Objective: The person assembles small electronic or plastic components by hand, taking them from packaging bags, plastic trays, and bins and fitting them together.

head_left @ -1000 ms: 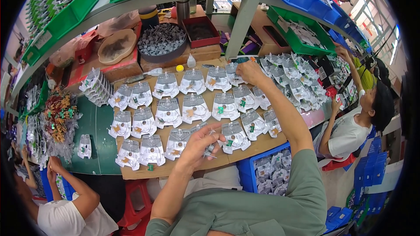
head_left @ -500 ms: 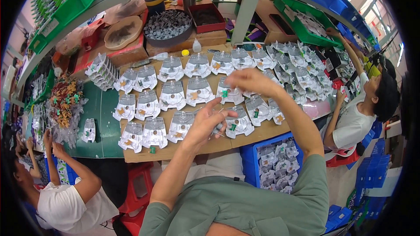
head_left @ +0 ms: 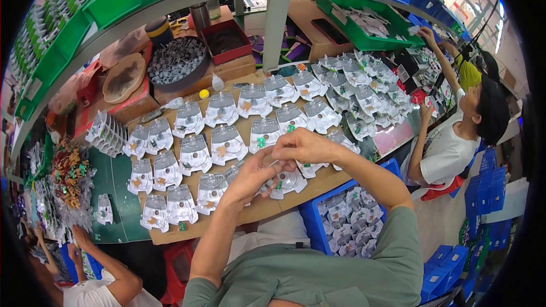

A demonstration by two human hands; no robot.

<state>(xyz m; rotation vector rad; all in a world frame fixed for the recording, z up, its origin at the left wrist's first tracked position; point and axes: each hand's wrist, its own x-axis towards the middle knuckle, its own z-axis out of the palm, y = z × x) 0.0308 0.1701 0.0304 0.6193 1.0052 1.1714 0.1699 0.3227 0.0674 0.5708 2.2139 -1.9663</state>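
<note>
Over the near rows of parts my two hands meet. My left hand is closed around something small and thin, mostly hidden by the fingers. At its fingertips my right hand pinches; what it grips is too small to make out. Below and around them, translucent white plastic housings lie in rows on a brown cardboard sheet. Some carry small orange pieces, others green pieces. One housing lies partly hidden under my hands.
At the back stand a round dark tray of small grey parts, a red tray and a white dropper bottle. A blue bin of housings is near my lap. Housings pile up at right. Co-workers sit on both sides.
My right hand has come down and left from above the housings to meet my left hand, and its fingers have closed. The whole view has shifted and turned slightly.
</note>
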